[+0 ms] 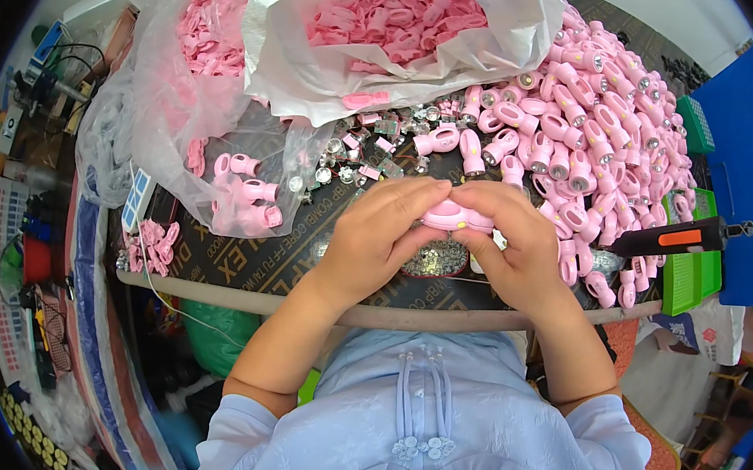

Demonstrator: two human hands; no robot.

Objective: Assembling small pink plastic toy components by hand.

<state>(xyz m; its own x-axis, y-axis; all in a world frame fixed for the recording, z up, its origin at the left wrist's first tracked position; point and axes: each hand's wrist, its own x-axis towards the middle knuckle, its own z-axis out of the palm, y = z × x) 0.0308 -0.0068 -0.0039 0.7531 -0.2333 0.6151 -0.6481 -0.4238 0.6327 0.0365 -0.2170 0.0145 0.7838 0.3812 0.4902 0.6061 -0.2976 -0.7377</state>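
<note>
Where my light-blue blouse (451, 412) fills the nearest part of my view, its tied cords and decorative knots hang down the front. Beyond it runs the padded, pale edge of the bench (387, 316), whose dark top carries printed lettering. Above that surface, my left hand (378, 235) and my right hand (519, 240) meet, fingers curled, both clamped on one pink flashlight body (456, 215) with a small yellow button. It sits between my fingertips, in front of my chest. Just beyond and partly hidden beneath it lies a mass of small metallic parts (437, 261).

Off to the left, near the bench edge, is a cluster of little pink pieces (152, 247); farther in, a clear plastic bag (296, 163) has several pink casings at its mouth. Silvery reflector parts (348, 154) are scattered past my left hand. On the right, a black tool with an orange patch (676, 237) hangs near a bright green basket (692, 279). Behind them rises a large heap of pink flashlights (583, 128), and farthest back, a white sack (279, 43) gapes around more pink plastic parts (396, 13).
</note>
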